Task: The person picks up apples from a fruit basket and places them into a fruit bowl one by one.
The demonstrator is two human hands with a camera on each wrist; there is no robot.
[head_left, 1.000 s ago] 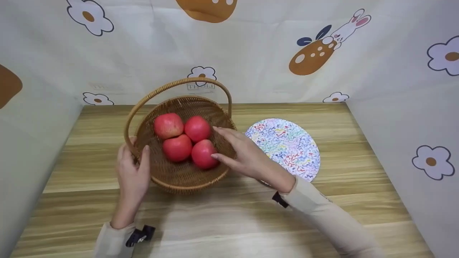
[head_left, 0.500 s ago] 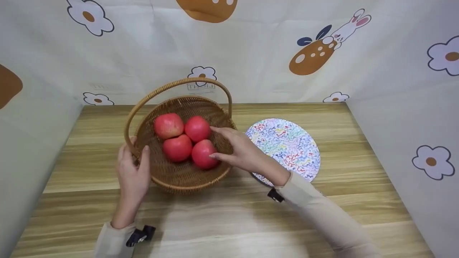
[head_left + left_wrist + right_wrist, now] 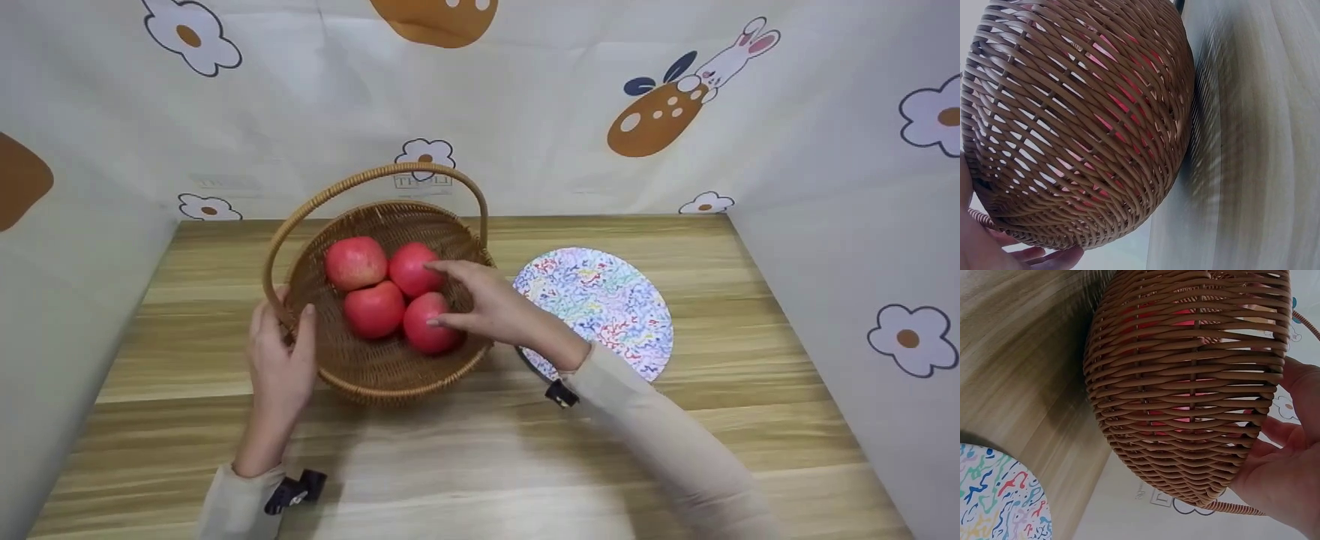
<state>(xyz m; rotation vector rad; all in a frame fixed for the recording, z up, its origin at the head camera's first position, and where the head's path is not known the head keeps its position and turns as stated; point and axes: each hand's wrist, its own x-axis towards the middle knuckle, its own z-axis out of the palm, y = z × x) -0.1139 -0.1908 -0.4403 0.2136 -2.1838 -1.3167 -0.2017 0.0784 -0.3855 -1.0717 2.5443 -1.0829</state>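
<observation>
A round wicker basket (image 3: 390, 377) with a tall arched handle holds several red apples (image 3: 373, 310) clustered in its middle. My left hand (image 3: 283, 364) grips its left rim near the handle's base, thumb inside and fingers outside. In the left wrist view, fingertips (image 3: 1067, 257) show against the weave. Over the right rim reaches my right hand (image 3: 499, 304), thumb and fingers spread apart. Its thumb overlaps the near right apple (image 3: 429, 330), and its fingers overlap the far right apple (image 3: 412, 266). Whether they touch the fruit cannot be told.
Right of the basket, a round board with a multicoloured squiggle pattern (image 3: 630, 322) lies on the wood-grain table (image 3: 750, 360), partly under the right forearm. A pale patterned sheet (image 3: 555, 97) stands behind and along both sides.
My right hand has moved slightly left, further over the two right apples. The left hand, basket and apples have stayed in place.
</observation>
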